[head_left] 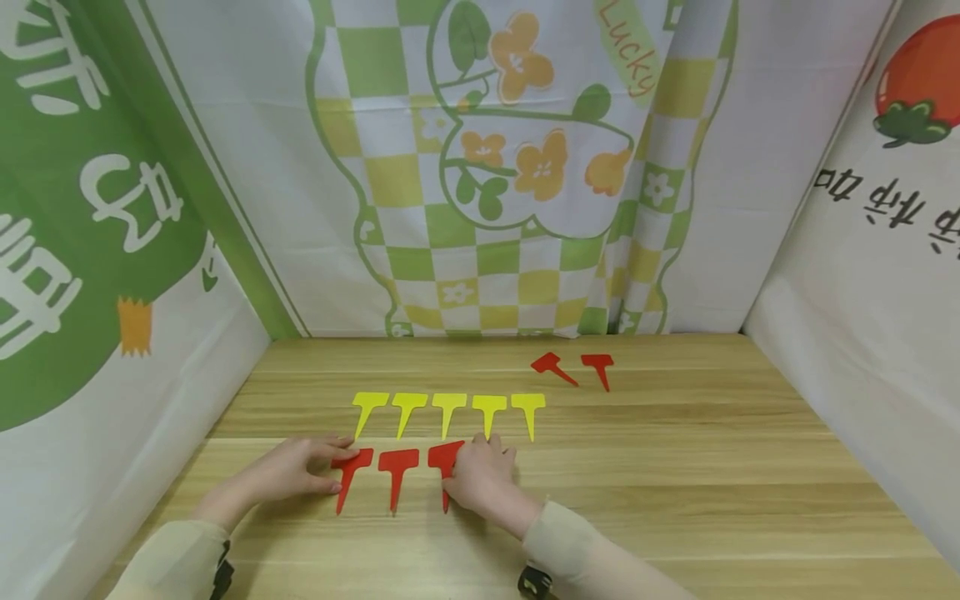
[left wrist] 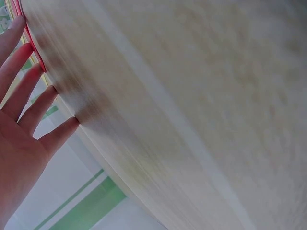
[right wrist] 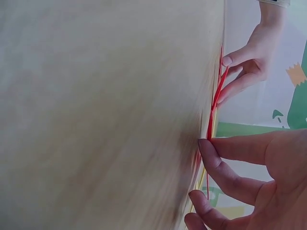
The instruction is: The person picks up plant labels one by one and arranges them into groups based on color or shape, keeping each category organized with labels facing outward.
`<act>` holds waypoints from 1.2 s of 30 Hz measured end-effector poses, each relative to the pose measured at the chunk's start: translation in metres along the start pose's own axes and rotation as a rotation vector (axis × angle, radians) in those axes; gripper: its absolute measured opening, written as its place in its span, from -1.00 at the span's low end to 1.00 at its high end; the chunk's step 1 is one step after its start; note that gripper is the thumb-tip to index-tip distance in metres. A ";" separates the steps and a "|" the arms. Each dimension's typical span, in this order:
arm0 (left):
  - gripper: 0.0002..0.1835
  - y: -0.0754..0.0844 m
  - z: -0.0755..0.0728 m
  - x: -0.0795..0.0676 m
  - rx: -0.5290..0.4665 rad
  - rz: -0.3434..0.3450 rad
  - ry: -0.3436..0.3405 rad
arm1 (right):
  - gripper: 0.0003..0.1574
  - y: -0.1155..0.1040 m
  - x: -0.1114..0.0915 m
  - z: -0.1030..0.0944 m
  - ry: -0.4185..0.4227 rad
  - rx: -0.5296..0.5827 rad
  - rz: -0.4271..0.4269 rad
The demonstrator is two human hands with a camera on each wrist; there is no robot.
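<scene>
In the head view, a red T-shaped plant label [head_left: 352, 467] lies at the left end of the near row. My left hand [head_left: 288, 471] touches its edges with fingers spread and fairly straight, as the left wrist view also shows. A second red plant label [head_left: 397, 467] lies beside it, apart from both hands. My right hand [head_left: 487, 475] pinches the third red plant label [head_left: 442, 457], which sits slightly tilted and partly hidden by the fingers. In the right wrist view, thumb and index finger [right wrist: 230, 175] meet at the red label's edge.
Behind the red row, several yellow T-shaped plant labels [head_left: 448, 402] lie in a line. Two more red labels [head_left: 597, 362] lie at the back right of the wooden table [head_left: 675, 467]. Printed cloth [head_left: 517, 275] hangs at the back and both sides.
</scene>
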State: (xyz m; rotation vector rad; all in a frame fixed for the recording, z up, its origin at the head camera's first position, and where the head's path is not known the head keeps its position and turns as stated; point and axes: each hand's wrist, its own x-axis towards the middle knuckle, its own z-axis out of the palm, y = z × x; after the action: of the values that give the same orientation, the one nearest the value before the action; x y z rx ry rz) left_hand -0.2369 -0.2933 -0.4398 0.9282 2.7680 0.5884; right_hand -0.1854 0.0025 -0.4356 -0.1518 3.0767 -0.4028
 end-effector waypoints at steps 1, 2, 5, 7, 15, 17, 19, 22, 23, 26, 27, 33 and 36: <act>-0.43 -0.001 0.000 0.000 0.002 -0.002 -0.001 | -0.56 0.000 0.000 0.000 0.000 -0.002 0.003; -0.43 -0.001 0.001 0.000 0.001 -0.005 -0.003 | -0.56 0.000 0.001 0.001 0.001 -0.004 0.006; -0.43 -0.004 0.002 0.001 0.014 0.003 -0.004 | -0.57 0.000 0.002 0.001 0.006 0.002 0.015; -0.43 -0.005 0.002 0.002 0.021 0.007 -0.002 | -0.57 0.000 0.002 0.002 0.010 0.011 0.016; -0.43 -0.005 0.002 0.002 0.025 0.008 -0.002 | -0.55 0.000 0.002 0.002 0.024 0.029 0.010; -0.43 -0.005 0.002 0.002 0.023 0.006 -0.004 | -0.53 -0.001 0.002 0.002 0.021 0.031 0.012; -0.43 -0.005 0.002 0.002 0.020 0.006 -0.005 | -0.51 -0.002 0.002 0.002 0.017 0.034 0.014; -0.44 -0.005 0.003 0.002 0.022 0.007 0.001 | -0.50 -0.003 0.003 0.002 0.017 0.030 0.018; -0.44 -0.005 0.003 0.002 0.022 0.007 0.001 | -0.50 -0.003 0.003 0.002 0.017 0.028 0.019; -0.44 -0.006 0.002 0.002 0.025 0.005 0.001 | -0.50 -0.004 0.003 0.002 0.017 0.021 0.020; -0.44 -0.005 0.002 0.002 0.025 0.005 0.000 | -0.50 -0.004 0.003 0.002 0.016 0.019 0.021; -0.43 -0.004 0.002 0.001 0.023 0.013 0.004 | -0.51 -0.004 0.004 0.003 0.019 0.012 0.023; -0.44 -0.003 0.002 0.001 0.019 0.010 0.004 | -0.52 -0.004 0.005 0.004 0.016 0.010 0.020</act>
State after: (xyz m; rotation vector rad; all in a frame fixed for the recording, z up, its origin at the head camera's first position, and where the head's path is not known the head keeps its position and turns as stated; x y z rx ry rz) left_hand -0.2387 -0.2948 -0.4429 0.9471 2.7793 0.5669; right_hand -0.1894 -0.0029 -0.4380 -0.1179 3.0889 -0.4204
